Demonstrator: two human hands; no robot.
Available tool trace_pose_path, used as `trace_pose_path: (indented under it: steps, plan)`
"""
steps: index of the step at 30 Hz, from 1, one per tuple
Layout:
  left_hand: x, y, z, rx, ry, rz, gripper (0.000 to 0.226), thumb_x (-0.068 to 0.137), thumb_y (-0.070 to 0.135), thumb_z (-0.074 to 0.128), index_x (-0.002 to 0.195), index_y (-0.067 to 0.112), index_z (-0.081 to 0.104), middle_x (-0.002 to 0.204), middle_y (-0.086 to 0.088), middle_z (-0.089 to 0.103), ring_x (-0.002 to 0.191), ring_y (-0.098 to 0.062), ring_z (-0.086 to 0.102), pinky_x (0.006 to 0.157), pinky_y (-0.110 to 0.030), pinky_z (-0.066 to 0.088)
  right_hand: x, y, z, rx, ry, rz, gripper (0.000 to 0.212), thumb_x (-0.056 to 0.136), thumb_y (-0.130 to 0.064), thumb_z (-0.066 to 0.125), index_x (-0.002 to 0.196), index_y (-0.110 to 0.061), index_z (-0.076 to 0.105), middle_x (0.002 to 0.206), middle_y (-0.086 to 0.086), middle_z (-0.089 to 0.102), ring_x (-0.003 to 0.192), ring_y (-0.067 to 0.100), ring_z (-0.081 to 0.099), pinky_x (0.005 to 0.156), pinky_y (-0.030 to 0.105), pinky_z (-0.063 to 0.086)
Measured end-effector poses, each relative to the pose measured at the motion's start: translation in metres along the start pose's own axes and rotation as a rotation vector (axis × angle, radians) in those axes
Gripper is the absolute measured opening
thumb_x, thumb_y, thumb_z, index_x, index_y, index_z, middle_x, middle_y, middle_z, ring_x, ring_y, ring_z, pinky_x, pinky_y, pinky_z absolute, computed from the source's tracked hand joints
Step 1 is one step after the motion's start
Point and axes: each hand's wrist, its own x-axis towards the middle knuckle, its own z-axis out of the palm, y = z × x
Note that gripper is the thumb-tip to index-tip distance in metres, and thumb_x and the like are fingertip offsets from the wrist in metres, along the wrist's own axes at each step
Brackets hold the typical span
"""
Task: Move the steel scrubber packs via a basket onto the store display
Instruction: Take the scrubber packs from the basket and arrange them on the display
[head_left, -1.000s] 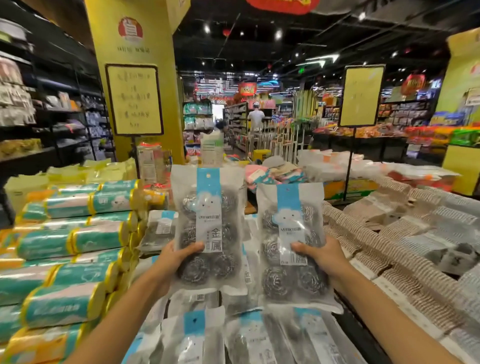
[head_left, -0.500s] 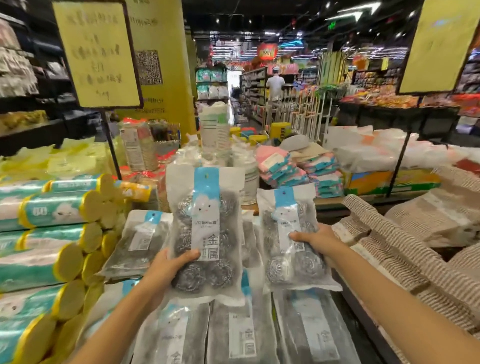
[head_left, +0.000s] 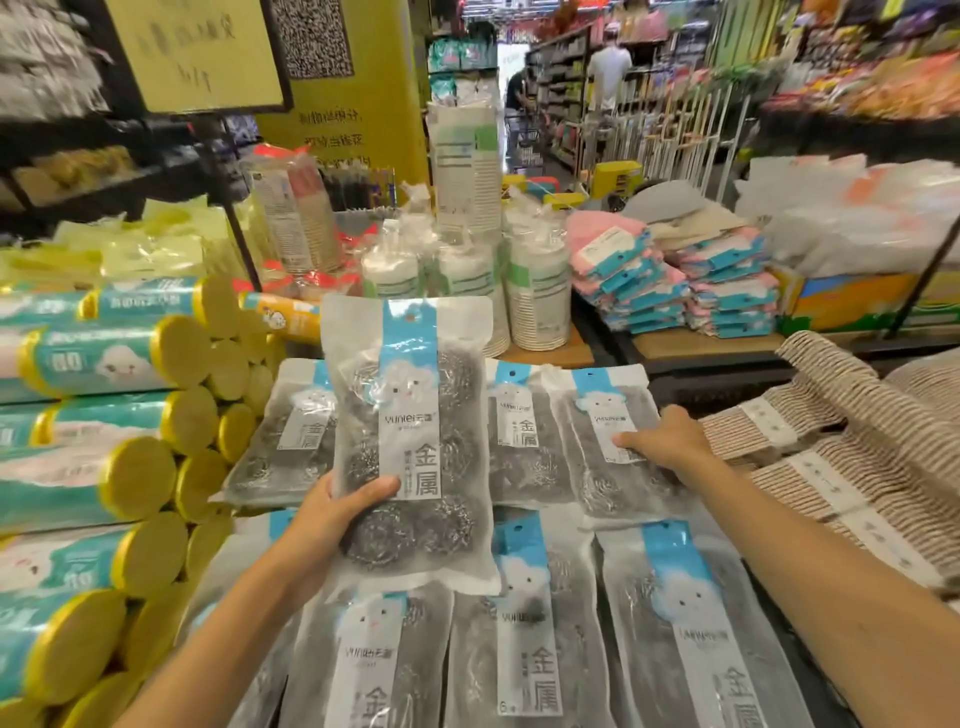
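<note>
Steel scrubber pack (head_left: 410, 441) stands upright in the left grip (head_left: 322, 525), fingers curled round it. The right grip (head_left: 670, 441) pinches a second pack (head_left: 608, 405) lying flat in the back row. Laid packs (head_left: 524, 649) fill the rows beneath; these two look still to be placed.

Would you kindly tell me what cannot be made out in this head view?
Basket: outside the frame.
Right hand: grip on the back-row scrubber pack unclear, fingers hidden under the hand.
Left hand: fingers behind the held scrubber pack.
Yellow sign: text blurred, cut by top edge.
</note>
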Motion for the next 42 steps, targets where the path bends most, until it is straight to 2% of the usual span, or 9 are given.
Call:
trace_pose_path:
  steps: [3, 7, 15, 17, 20, 25, 30, 36, 42]
  plan:
    - [-0.014, 0.007, 0.001, 0.013, 0.003, 0.003, 0.084, 0.032, 0.046, 0.093, 0.101, 0.009, 0.063, 0.086, -0.010, 0.075, 0.073, -0.021, 0.072, 0.056, -0.024, 0.056, -0.022, -0.007, -0.003, -0.160, 0.100, -0.179, 0.077, 0.078, -0.038, 0.073, 0.136, -0.005, 0.036, 0.138, 0.017, 0.042, 0.124, 0.035, 0.045, 0.092, 0.042, 0.044]
    - [-0.038, 0.020, -0.002, -0.006, 0.017, 0.002, 0.035, 0.070, 0.020, 0.076, 0.100, 0.009, 0.060, 0.077, -0.007, 0.074, 0.069, -0.020, 0.071, 0.062, -0.028, 0.056, -0.070, -0.034, -0.012, -0.275, 0.152, -0.366, 0.072, 0.087, -0.047, 0.061, 0.141, -0.009, 0.032, 0.141, 0.014, 0.038, 0.126, 0.033, 0.041, 0.097, 0.042, 0.040]
    - [-0.111, 0.037, -0.031, 0.023, 0.002, 0.034, 0.060, 0.063, 0.026, 0.076, 0.116, 0.005, 0.055, 0.075, -0.005, 0.073, 0.075, -0.022, 0.068, 0.075, -0.035, 0.054, -0.189, -0.067, -0.015, -0.378, 0.201, -0.604, 0.066, 0.089, -0.042, 0.058, 0.141, -0.011, 0.030, 0.145, 0.010, 0.036, 0.133, 0.029, 0.034, 0.103, 0.042, 0.036]
    - [-0.125, 0.038, -0.044, 0.022, -0.008, 0.021, 0.050, 0.075, 0.021, 0.073, 0.119, 0.010, 0.052, 0.078, -0.003, 0.073, 0.073, -0.019, 0.070, 0.067, -0.030, 0.056, -0.214, -0.073, -0.008, -0.377, 0.203, -0.616, 0.069, 0.089, -0.043, 0.057, 0.144, -0.011, 0.028, 0.148, 0.010, 0.033, 0.135, 0.029, 0.032, 0.106, 0.042, 0.034]
    - [-0.138, 0.033, -0.069, 0.094, -0.005, -0.061, 0.029, 0.082, 0.021, 0.070, 0.108, 0.013, 0.061, 0.096, -0.002, 0.071, 0.089, -0.016, 0.066, 0.090, -0.032, 0.049, -0.246, -0.080, 0.006, -0.387, 0.179, -0.620, 0.072, 0.091, -0.042, 0.054, 0.147, -0.010, 0.023, 0.153, 0.010, 0.026, 0.139, 0.028, 0.025, 0.111, 0.040, 0.027]
    - [-0.138, 0.010, -0.117, 0.185, 0.019, -0.194, 0.037, 0.081, 0.023, 0.073, 0.113, 0.007, 0.064, 0.098, -0.008, 0.072, 0.090, -0.022, 0.067, 0.072, -0.029, 0.053, -0.284, -0.091, 0.034, -0.445, 0.204, -0.661, 0.070, 0.089, -0.042, 0.056, 0.144, -0.010, 0.027, 0.150, 0.011, 0.030, 0.138, 0.029, 0.026, 0.110, 0.038, 0.024]
    - [-0.134, -0.009, -0.144, 0.181, 0.057, -0.340, 0.017, 0.083, 0.019, 0.072, 0.088, 0.008, 0.060, 0.066, -0.009, 0.071, 0.076, -0.026, 0.063, 0.081, -0.040, 0.052, -0.303, -0.094, 0.062, -0.434, 0.170, -0.656, 0.070, 0.089, -0.043, 0.056, 0.143, -0.009, 0.027, 0.147, 0.010, 0.033, 0.135, 0.029, 0.031, 0.108, 0.040, 0.030]
    - [-0.126, -0.033, -0.166, 0.220, 0.034, -0.535, 0.029, 0.082, 0.023, 0.073, 0.100, 0.003, 0.061, 0.065, -0.012, 0.071, 0.072, -0.027, 0.064, 0.065, -0.036, 0.055, -0.309, -0.093, 0.085, -0.460, 0.104, -0.596, 0.073, 0.091, -0.043, 0.055, 0.147, -0.010, 0.021, 0.153, 0.011, 0.024, 0.141, 0.028, 0.023, 0.113, 0.040, 0.025]
    - [-0.114, -0.040, -0.161, 0.575, 0.226, -0.312, 0.052, 0.076, 0.029, 0.078, 0.112, 0.002, 0.051, 0.102, -0.015, 0.064, 0.089, -0.030, 0.062, 0.074, -0.037, 0.053, -0.318, -0.090, 0.099, -0.480, 0.079, -0.587, 0.073, 0.091, -0.043, 0.054, 0.147, -0.010, 0.020, 0.152, 0.010, 0.026, 0.139, 0.027, 0.024, 0.111, 0.038, 0.025]
